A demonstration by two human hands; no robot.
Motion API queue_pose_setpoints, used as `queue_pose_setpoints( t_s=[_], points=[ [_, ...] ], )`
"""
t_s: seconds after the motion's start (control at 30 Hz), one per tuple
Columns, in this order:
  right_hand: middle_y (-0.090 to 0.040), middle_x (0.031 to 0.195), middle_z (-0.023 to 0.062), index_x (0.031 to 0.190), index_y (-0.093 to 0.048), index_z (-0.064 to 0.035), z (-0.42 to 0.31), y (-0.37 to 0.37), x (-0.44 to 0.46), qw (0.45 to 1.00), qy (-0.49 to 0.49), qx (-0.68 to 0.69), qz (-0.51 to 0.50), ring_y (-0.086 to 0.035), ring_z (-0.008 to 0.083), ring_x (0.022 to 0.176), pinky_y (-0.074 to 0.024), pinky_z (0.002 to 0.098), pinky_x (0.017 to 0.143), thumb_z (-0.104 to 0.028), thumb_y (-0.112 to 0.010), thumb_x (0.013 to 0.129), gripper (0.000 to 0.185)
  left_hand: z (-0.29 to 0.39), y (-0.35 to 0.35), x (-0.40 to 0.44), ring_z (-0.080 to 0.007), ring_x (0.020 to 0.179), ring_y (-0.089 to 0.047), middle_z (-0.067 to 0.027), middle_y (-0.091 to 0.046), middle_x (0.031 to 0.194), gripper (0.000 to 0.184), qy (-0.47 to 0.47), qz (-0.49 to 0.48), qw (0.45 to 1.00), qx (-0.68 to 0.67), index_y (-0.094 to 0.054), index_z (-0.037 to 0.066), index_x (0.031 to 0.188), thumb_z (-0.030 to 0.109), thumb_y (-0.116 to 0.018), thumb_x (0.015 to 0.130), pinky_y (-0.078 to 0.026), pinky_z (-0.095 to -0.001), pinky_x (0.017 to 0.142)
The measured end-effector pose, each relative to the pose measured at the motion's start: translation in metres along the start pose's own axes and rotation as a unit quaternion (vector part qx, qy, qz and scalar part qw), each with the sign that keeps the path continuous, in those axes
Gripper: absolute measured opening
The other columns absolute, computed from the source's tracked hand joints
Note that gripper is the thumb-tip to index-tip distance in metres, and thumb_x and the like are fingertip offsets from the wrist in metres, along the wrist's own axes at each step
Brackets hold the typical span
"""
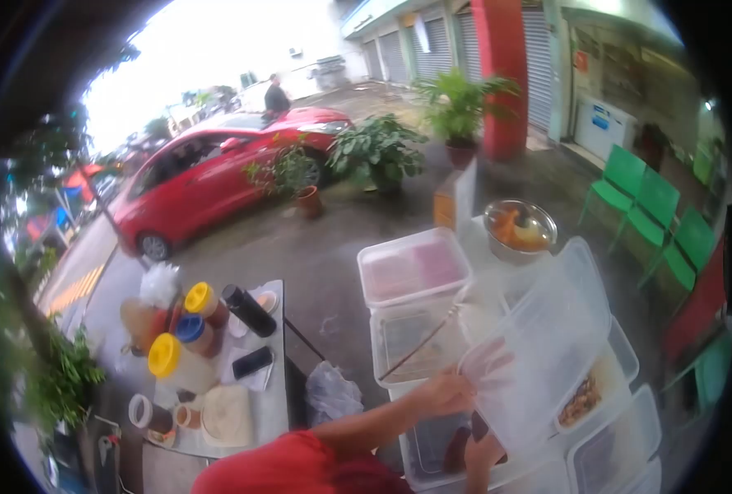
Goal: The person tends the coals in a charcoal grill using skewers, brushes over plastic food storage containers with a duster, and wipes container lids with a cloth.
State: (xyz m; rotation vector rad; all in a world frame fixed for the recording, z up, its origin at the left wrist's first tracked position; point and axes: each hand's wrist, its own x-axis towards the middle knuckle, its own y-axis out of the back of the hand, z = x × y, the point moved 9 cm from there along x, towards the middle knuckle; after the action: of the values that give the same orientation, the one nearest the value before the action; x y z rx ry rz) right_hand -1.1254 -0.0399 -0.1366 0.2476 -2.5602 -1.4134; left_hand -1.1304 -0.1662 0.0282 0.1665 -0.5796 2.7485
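Note:
My left hand grips the near edge of a large translucent plastic lid. Its fingers show faintly through the plastic, and the lid is tilted up. Below it, my right hand is closed beside dark brown objects over an open plastic tub; what it holds is not clear. Under the lid's right side, a tub holds chopped brown food pieces. Beyond my left hand, a thin brown stick lies across another lidded tub.
A steel bowl with orange contents and a tub with pink contents stand at the far end. A side table on the left carries yellow-lidded jars, a black flask and a phone. Green chairs stand right.

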Motion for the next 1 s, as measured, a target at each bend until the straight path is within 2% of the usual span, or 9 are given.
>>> queue_pose_setpoints(
  t_s=[0.1, 0.27, 0.33, 0.43, 0.53, 0.63, 0.73, 0.83, 1.0],
  points=[
    [-0.046, 0.129, 0.0241, 0.129, -0.044, -0.0035, 0.012, -0.008, 0.001, 0.996, 0.079, 0.033, 0.019, -0.041, 0.0443, 0.118, -0.0303, 0.0522, 0.1, -0.022, -0.073, 0.067, 0.071, 0.02, 0.023, -0.033, -0.033, 0.137, -0.023, -0.0057, -0.006, 0.155, 0.093, -0.062, 0.006, 0.93, -0.362, 0.0, 0.02, 0.149, 0.01, -0.062, 0.08, -0.033, -0.0518, 0.1],
    [-0.055, 0.118, 0.0214, 0.13, -0.045, 0.001, 0.02, 0.041, 0.005, 0.94, -0.008, 0.341, 0.014, -0.053, 0.034, 0.111, -0.0419, 0.043, 0.094, -0.017, -0.069, 0.077, 0.062, 0.082, 0.08, -0.1, -0.033, 0.14, -0.018, -0.0054, -0.004, 0.156, 0.099, -0.143, 0.044, 0.949, -0.278, 0.0, 0.021, 0.149, 0.013, -0.068, 0.077, -0.031, -0.0506, 0.103],
    [-0.053, 0.123, 0.0157, 0.139, -0.03, 0.0026, -0.004, 0.063, 0.009, 0.812, -0.09, 0.577, -0.014, -0.056, 0.0307, 0.109, -0.0459, 0.0433, 0.094, -0.001, -0.073, 0.073, 0.079, 0.094, 0.092, -0.115, -0.0336, 0.141, -0.014, -0.0054, -0.002, 0.156, 0.102, -0.168, 0.049, 0.958, -0.227, 0.001, 0.021, 0.149, 0.017, -0.07, 0.076, -0.03, -0.0505, 0.104],
    [-0.042, 0.135, 0.0184, 0.141, -0.026, 0.0025, -0.125, 0.13, 0.016, 0.91, 0.166, 0.378, 0.049, -0.048, 0.0382, 0.117, -0.0409, 0.0452, 0.096, -0.012, -0.074, 0.076, 0.083, 0.069, 0.092, -0.115, -0.0321, 0.136, -0.026, -0.0085, -0.014, 0.154, 0.098, -0.146, 0.08, 0.961, -0.221, -0.007, 0.018, 0.149, 0.013, -0.069, 0.074, -0.031, -0.0508, 0.103],
    [-0.036, 0.137, 0.028, 0.139, -0.035, -0.006, -0.238, 0.123, -0.01, 0.876, 0.411, 0.188, 0.168, -0.037, 0.0383, 0.128, -0.0272, 0.0441, 0.106, -0.04, -0.068, 0.076, 0.079, 0.013, 0.067, -0.124, -0.0166, 0.121, -0.037, -0.0076, -0.033, 0.141, 0.082, 0.135, 0.09, 0.986, -0.042, -0.017, 0.007, 0.147, 0.007, -0.058, 0.076, -0.037, -0.0347, 0.096],
    [-0.026, 0.148, 0.0177, 0.143, -0.025, -0.0012, -0.226, 0.149, 0.043, 0.837, 0.387, 0.297, 0.248, -0.024, 0.0285, 0.138, -0.0199, 0.0422, 0.111, -0.038, -0.047, 0.092, 0.066, 0.027, 0.038, -0.119, -0.0143, 0.108, -0.045, -0.0071, -0.044, 0.131, 0.069, 0.038, -0.053, 0.997, 0.05, -0.027, 0.001, 0.141, 0.008, -0.055, 0.079, -0.04, -0.0305, 0.088],
    [-0.026, 0.149, 0.0149, 0.145, -0.019, -0.0021, -0.241, 0.21, 0.085, 0.855, 0.187, 0.437, 0.206, -0.025, 0.027, 0.137, -0.0171, 0.0395, 0.112, -0.034, -0.042, 0.096, 0.063, -0.04, 0.02, -0.158, -0.0275, 0.127, -0.031, -0.0092, -0.024, 0.144, 0.081, 0.102, -0.206, 0.967, 0.108, -0.017, 0.015, 0.145, 0.028, -0.065, 0.08, -0.036, -0.0525, 0.095],
    [-0.028, 0.147, 0.0157, 0.144, -0.023, -0.0006, -0.173, 0.179, 0.129, 0.864, 0.126, 0.468, 0.136, -0.028, 0.0267, 0.136, -0.0179, 0.0384, 0.112, -0.039, -0.039, 0.097, 0.062, 0.049, 0.024, -0.155, -0.0138, 0.102, -0.05, -0.0044, -0.052, 0.116, 0.065, -0.071, -0.097, 0.991, 0.054, -0.032, 0.002, 0.14, 0.003, -0.052, 0.078, -0.044, -0.0283, 0.086],
    [-0.035, 0.138, 0.0272, 0.143, -0.027, -0.0081, -0.268, 0.083, -0.013, 0.88, 0.43, 0.126, 0.157, -0.04, 0.0423, 0.122, -0.033, 0.0535, 0.1, -0.044, -0.058, 0.084, 0.076, 0.06, 0.094, -0.134, -0.0139, 0.106, -0.05, -0.0037, -0.051, 0.119, 0.059, -0.051, 0.056, 0.997, -0.013, -0.038, 0.002, 0.136, 0.006, -0.056, 0.08, -0.043, -0.0289, 0.088]
  ],
)
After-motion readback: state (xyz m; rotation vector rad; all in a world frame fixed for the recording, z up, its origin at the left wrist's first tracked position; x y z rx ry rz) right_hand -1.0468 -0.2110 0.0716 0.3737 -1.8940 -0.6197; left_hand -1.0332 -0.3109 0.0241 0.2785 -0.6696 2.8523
